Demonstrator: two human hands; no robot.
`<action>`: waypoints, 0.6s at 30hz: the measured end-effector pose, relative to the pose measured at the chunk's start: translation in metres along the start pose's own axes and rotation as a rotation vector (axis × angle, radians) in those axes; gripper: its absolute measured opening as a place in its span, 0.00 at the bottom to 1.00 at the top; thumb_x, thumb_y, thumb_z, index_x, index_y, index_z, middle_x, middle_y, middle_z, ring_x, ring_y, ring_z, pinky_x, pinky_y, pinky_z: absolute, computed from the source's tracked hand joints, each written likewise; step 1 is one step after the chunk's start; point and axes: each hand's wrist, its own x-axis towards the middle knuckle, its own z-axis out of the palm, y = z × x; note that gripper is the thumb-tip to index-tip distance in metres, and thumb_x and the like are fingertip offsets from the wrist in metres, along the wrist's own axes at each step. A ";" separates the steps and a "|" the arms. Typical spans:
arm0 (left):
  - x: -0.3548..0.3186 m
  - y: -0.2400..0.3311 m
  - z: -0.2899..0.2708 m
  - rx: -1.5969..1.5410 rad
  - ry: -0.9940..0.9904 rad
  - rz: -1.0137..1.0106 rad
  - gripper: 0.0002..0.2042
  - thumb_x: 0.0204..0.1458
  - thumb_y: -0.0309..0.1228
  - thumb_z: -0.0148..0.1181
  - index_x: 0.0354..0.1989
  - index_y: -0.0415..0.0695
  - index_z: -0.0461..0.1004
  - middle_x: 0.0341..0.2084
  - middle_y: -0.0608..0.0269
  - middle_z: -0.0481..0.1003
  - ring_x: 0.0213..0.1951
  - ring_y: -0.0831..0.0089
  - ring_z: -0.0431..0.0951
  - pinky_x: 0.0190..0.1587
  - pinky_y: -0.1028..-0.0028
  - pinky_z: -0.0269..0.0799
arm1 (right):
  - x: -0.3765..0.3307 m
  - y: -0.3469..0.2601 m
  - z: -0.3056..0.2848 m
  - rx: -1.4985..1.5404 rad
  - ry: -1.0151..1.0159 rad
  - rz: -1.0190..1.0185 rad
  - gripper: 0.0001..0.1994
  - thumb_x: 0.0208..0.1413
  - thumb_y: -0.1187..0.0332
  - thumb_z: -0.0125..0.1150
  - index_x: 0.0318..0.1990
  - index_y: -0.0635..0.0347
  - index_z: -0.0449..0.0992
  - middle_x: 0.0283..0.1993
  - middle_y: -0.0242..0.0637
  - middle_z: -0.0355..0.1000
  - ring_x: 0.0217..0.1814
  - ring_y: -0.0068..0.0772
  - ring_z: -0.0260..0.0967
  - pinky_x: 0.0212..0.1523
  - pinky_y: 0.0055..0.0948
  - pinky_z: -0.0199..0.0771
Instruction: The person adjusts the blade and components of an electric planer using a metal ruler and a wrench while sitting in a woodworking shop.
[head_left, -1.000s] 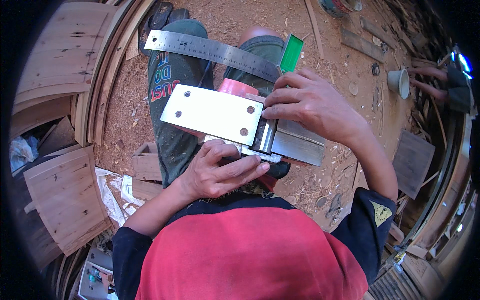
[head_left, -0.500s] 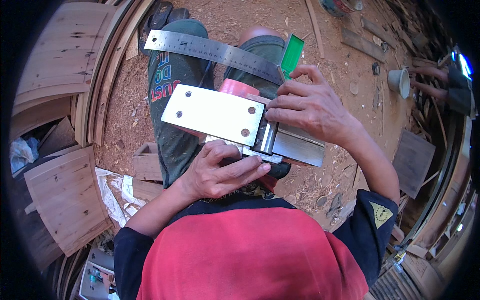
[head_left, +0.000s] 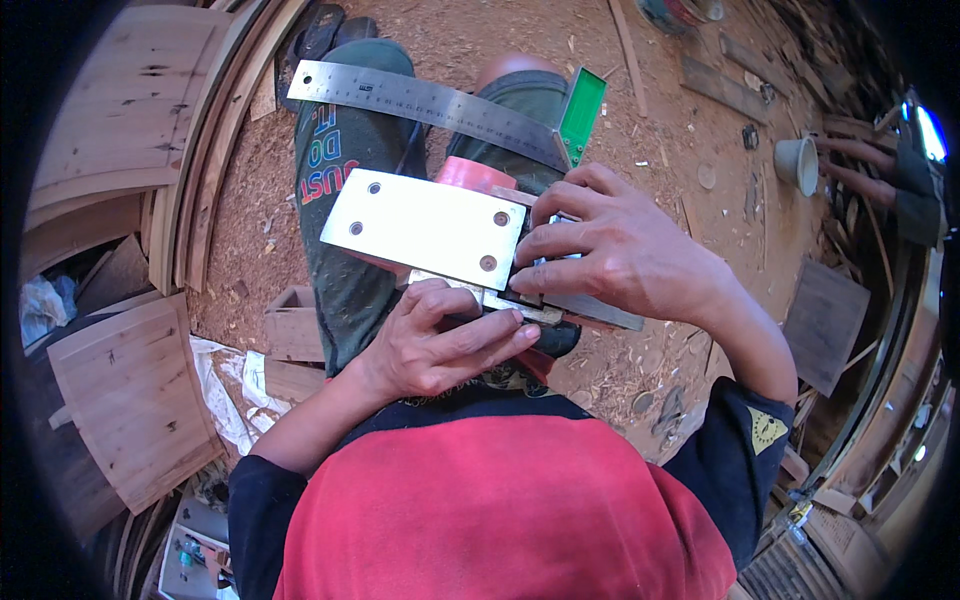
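The planer (head_left: 420, 240) lay sole-up on the lap, its body resting over the dark green trousers (head_left: 340, 300) toward the near edge of the lap. The large sole plate (head_left: 385, 215) faced upward, with one screw set near each of its four corners. The red housing (head_left: 475, 173) projected past the far edge of this plate. The smaller sole plate (head_left: 605, 313) extended to the right, partly covered by the right hand (head_left: 620, 245).

Left hand (head_left: 425, 345): the fingers were partly closed against the near side of the planer, with the fingertips on the metal side fitting below the plate edge. The hand had hold of the tool at that side; the thumb was hidden.

Right hand: the fingers were bent and slightly spread, and the tips reached into the gap between the two plates. Whether they gripped a part there could not be determined.

A metal rule blade (head_left: 430, 108) with a green handle (head_left: 583, 110) lay across both knees at the far edge of the lap, beyond the planer and apart from it. The handle end sat at the right. A wooden box (head_left: 295, 328) stood on the floor (head_left: 660, 50) beside the left thigh.
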 end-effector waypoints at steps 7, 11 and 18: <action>-0.001 0.001 0.002 -0.009 0.013 -0.006 0.23 0.47 0.34 0.66 0.56 0.58 0.87 0.52 0.83 0.77 0.46 0.76 0.72 0.53 0.72 0.68 | -0.001 -0.004 0.009 -0.064 0.057 -0.042 0.14 0.49 0.63 0.69 0.45 0.44 0.84 0.48 0.20 0.79 0.57 0.31 0.72 0.65 0.44 0.67; -0.001 0.000 0.003 0.001 0.018 0.001 0.22 0.48 0.34 0.67 0.55 0.58 0.87 0.51 0.83 0.77 0.46 0.76 0.72 0.54 0.72 0.68 | -0.003 -0.005 0.012 -0.059 0.111 -0.044 0.13 0.48 0.63 0.69 0.44 0.44 0.84 0.47 0.19 0.78 0.57 0.30 0.72 0.68 0.47 0.64; 0.002 0.001 -0.001 0.021 -0.012 0.005 0.23 0.48 0.36 0.66 0.56 0.60 0.87 0.54 0.85 0.77 0.46 0.75 0.72 0.54 0.71 0.68 | -0.005 0.013 -0.006 0.051 0.164 0.071 0.10 0.55 0.67 0.70 0.45 0.50 0.84 0.46 0.28 0.79 0.55 0.38 0.74 0.61 0.44 0.71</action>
